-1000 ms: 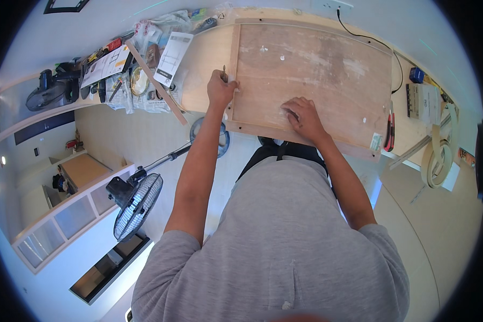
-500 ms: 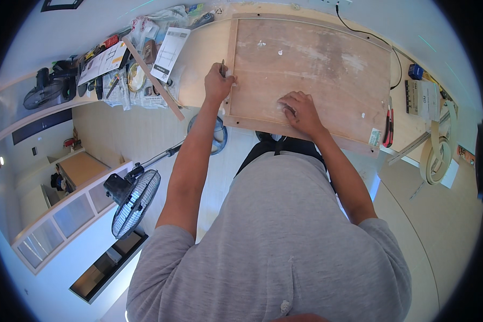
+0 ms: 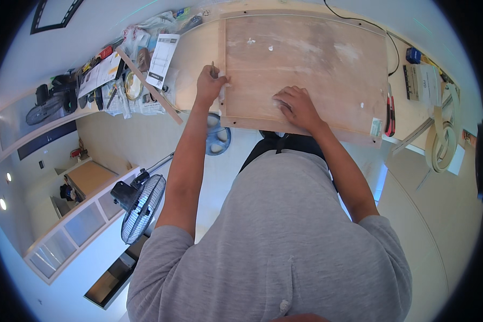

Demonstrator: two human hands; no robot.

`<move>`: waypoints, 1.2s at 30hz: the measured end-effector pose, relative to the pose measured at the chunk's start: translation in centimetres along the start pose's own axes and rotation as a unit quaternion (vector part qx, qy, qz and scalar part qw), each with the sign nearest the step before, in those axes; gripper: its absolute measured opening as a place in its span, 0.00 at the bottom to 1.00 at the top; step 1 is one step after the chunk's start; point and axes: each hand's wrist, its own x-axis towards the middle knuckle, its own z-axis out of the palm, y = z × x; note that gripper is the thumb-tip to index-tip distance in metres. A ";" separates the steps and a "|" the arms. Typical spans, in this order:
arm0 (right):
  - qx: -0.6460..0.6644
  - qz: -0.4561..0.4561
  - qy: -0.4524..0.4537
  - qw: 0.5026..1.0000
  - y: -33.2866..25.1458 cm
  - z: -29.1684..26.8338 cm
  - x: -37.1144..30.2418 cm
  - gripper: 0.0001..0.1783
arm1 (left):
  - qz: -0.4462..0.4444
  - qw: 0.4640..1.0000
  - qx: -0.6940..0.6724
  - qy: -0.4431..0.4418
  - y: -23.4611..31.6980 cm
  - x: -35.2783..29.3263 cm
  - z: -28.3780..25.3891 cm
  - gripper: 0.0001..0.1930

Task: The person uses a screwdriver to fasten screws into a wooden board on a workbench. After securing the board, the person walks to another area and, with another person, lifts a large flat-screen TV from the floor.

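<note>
Arms extended forward, left hand curled, right hand palm-down, fingers bent

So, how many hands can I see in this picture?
2: the left hand, holding a slim dark tool at the left edge of the wooden panel, and the right hand, on the panel toward its near edge. No others show.

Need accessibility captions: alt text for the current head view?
A person's left hand, holding a slim object, at the left edge of a framed wooden panel on a bench; right hand on the panel's face. A red-and-black utility knife lies by the panel's right edge; a standing fan is at left.
</note>
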 end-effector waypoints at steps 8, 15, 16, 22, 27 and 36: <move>0.021 0.011 0.125 0.992 1.4 -3.8 -3.2 0.12 | -0.012 1.000 -0.025 -0.009 0.2 0.1 -0.1 0.20; -0.175 0.192 0.329 0.908 7.3 -13.6 -11.1 0.17 | -0.036 0.998 -0.038 -0.017 0.3 0.1 -0.2 0.19; -0.215 0.222 0.341 0.888 8.0 -14.5 -11.8 0.19 | -0.031 0.999 -0.036 -0.014 0.2 0.1 -0.2 0.20; -0.262 0.330 0.277 0.864 10.1 -15.9 -12.5 0.25 | -0.056 0.997 -0.060 -0.011 0.1 0.1 -0.1 0.19; -0.288 0.340 0.266 0.855 10.5 -15.9 -12.3 0.25 | -0.062 0.997 -0.036 -0.006 0.0 0.0 -0.3 0.19; -0.215 0.387 0.318 0.838 11.6 -15.6 -11.9 0.26 | -0.029 0.997 -0.065 -0.024 1.1 -0.3 -0.2 0.16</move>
